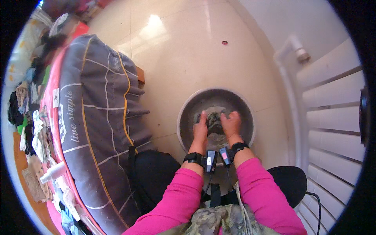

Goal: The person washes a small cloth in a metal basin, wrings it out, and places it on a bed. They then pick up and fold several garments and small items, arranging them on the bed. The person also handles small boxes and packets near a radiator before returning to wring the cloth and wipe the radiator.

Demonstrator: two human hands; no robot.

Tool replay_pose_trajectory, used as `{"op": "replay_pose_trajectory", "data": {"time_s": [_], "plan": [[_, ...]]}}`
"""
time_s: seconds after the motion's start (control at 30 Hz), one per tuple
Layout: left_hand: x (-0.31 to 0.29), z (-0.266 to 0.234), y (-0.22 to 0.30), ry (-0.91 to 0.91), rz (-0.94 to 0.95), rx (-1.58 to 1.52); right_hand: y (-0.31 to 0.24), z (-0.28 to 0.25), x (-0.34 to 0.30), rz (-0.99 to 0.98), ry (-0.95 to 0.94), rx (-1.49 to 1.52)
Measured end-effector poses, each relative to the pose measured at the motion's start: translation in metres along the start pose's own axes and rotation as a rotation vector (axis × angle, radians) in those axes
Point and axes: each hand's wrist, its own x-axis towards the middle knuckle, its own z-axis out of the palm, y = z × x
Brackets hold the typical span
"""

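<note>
A round grey basin (181,129) stands on the floor in front of me, with water and a dark wet cloth (214,119) inside. My left hand (200,128) is over the basin's left half, its fingers closed on the cloth. On the other side, my right hand (231,123) grips the cloth too, thumb turned inward. The cloth spans the gap between both hands, and its lower part is hidden in the water. Black straps with small boxes circle both wrists, below pink sleeves.
A grey sofa cover (103,105) with white and yellow lines hangs on my left, beside piled clothes (37,129). To my right, a white radiator (333,117) with a pipe (288,78) runs along the wall. A small dark red object (225,42) lies on the tiled floor.
</note>
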Motion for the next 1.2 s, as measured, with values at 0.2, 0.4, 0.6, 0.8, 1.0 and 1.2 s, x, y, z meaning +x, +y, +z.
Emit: {"op": "replay_pose_trajectory", "data": {"time_s": [0.2,0.4,0.6,0.8,1.0,1.2], "plan": [[-0.003,-0.012,0.023,0.286,0.085,-0.117,0.019,-0.029,0.021,0.184,-0.111,-0.214],[0.004,-0.015,0.019,0.291,0.358,0.231,0.022,-0.047,0.014,-0.136,-0.125,-0.33],[-0.035,0.007,0.05,-0.093,0.414,0.443,-0.001,-0.015,-0.002,-0.545,-0.488,-0.034],[-0.039,0.007,0.055,-0.132,0.079,-0.097,-0.012,-0.039,0.019,-0.131,-0.887,0.156],[0.007,-0.01,0.014,0.233,-0.053,-0.103,0.004,-0.033,-0.006,-0.321,-0.695,-0.325],[-0.02,-0.005,0.076,-0.384,0.705,1.082,-0.021,-0.046,0.006,-0.365,-0.974,-0.429]]}}
